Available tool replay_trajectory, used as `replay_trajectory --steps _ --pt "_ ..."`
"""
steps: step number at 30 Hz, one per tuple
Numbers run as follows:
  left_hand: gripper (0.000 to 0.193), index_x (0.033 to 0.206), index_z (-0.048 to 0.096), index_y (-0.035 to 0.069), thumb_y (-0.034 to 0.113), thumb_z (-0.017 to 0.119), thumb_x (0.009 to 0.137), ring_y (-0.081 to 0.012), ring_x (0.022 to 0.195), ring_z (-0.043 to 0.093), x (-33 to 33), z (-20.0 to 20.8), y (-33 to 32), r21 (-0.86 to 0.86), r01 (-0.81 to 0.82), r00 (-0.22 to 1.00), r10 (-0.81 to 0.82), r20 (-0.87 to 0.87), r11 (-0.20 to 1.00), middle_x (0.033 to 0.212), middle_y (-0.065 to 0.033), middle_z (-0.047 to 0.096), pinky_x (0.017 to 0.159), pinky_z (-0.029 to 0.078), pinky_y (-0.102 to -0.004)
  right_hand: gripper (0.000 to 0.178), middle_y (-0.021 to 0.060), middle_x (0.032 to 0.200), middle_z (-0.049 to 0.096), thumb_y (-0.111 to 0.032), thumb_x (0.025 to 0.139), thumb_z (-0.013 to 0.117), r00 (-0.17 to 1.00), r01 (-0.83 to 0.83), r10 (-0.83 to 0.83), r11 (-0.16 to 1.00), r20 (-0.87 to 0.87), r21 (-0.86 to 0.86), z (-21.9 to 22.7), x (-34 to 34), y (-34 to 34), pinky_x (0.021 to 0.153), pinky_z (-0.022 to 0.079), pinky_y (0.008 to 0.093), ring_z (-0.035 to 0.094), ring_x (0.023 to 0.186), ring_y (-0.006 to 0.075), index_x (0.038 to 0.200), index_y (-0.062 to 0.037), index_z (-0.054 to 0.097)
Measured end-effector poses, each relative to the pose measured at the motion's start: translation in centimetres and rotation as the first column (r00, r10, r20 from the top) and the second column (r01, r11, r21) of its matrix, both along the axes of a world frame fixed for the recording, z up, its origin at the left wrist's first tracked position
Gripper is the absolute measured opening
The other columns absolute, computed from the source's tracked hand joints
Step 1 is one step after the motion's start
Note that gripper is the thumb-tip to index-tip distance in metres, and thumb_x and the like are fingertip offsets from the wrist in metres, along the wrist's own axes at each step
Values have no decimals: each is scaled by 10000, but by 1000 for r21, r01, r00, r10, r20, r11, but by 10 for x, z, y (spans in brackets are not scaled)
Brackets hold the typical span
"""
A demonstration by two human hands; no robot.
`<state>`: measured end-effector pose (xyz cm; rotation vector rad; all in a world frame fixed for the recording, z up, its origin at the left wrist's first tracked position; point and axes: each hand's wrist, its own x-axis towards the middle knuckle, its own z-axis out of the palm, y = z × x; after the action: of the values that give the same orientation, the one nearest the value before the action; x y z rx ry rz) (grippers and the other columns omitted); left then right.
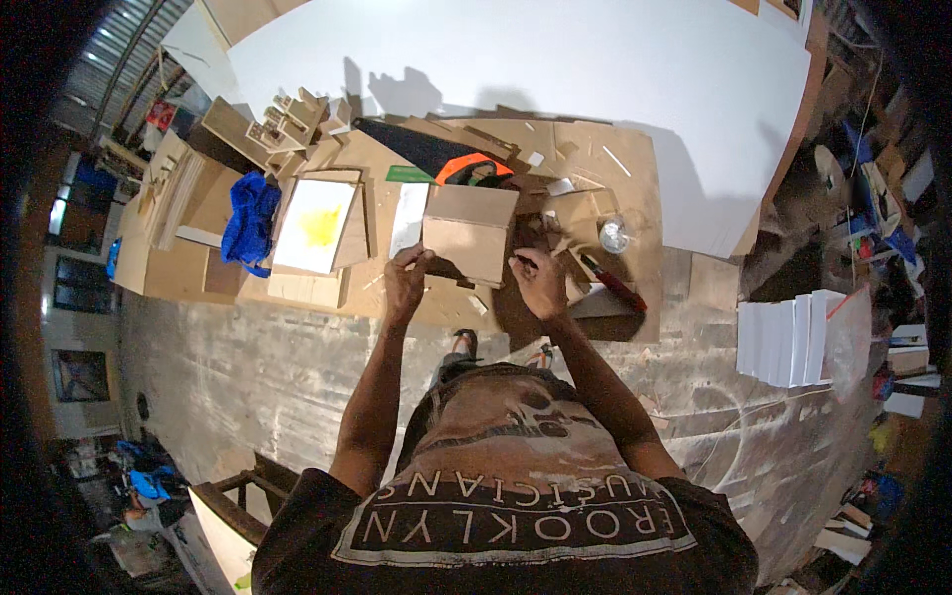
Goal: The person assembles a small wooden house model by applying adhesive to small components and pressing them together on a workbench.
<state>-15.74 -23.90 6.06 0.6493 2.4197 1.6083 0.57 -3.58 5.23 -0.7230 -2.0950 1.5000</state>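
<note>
A small brown box, its two faces meeting at a crease, is in front of me above the worktable. My left hand is closed with its fingertips at the box's lower left corner. My right hand is closed, thumb and fingers at the lower right edge. The exact grip is partly hidden. A white strip lies just left of the box. Behind it lies a handsaw with an orange handle. A red and black tool lies right of my right hand.
A brown board covers the worktable, with scraps and a shiny crumpled piece on it. On the left are a yellow-stained white panel, a blue cloth and wooden pieces. A large white sheet lies behind; white panels stand right.
</note>
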Motion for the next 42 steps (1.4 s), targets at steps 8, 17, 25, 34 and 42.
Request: replay_trajectory --steps 8,17,25,34,42 --pt "292 1058 681 -67 158 710 875 -164 878 625 -7 11 -2 124 15 994 -28 103 992 988 -147 655 687 535 -274 150 165 831 684 -96 849 665 971 236 -221 938 -86 254 16 -16 -32 626 526 329 657 667 265 966 -1 670" --pt "329 1178 639 -26 164 662 910 -191 857 619 -35 22 10 190 118 993 -112 -43 975 1004 -140 625 675 527 -302 353 153 925 667 -230 881 644 941 338 -304 851 -148 402 26 -32 -56 769 513 410 645 841 285 1179 -43 610" --pt "339 1232 633 49 106 648 898 -246 836 602 -46 9 12 374 195 981 -170 -97 907 956 -158 615 724 496 -327 502 98 1077 627 -97 880 671 910 409 -404 911 -95 49 10 -52 -68 722 503 278 606 844 144 1349 -14 514" --pt "302 1181 669 54 67 642 881 -230 845 583 -41 4 14 369 87 993 -110 43 925 949 -135 609 776 476 -312 368 79 1051 614 -81 901 645 887 461 -455 881 -76 106 0 -59 -68 752 494 277 588 877 135 1248 21 581" --pt "263 1142 669 11 61 629 886 -224 856 579 -43 -2 15 423 132 990 -99 -100 897 945 -123 597 775 473 -313 336 77 1033 608 -103 900 656 894 447 -437 883 -96 147 7 -60 -72 781 494 282 580 910 139 1204 30 600"
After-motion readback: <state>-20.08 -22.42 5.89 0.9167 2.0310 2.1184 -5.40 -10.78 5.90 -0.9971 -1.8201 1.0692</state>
